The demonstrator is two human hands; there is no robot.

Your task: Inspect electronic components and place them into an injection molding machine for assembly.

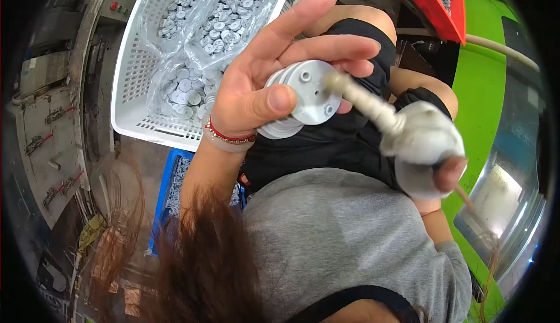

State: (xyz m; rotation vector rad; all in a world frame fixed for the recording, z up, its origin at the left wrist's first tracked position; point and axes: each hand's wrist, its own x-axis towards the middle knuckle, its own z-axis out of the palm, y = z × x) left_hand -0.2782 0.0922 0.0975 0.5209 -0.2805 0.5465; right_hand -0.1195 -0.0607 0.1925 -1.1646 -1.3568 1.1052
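My left hand is closed around a stack of round, pale grey plastic discs, thumb on the front one. That disc's face has small raised posts and a hole at its centre. My right hand, partly covered in white and blurred, curls around something grey and rounded. A white, wrinkled, finger-like length reaches from it to the front disc, its tan tip at the disc's edge. Whether this is a gloved finger or a wrapped tool is unclear. A thin stick sticks out below the right hand.
Beyond my left hand stands a white perforated basket holding clear bags of discs. A blue tray with small pale pieces lies by my left forearm. At far right, a red bin sits by a green surface. Metal equipment lines the left.
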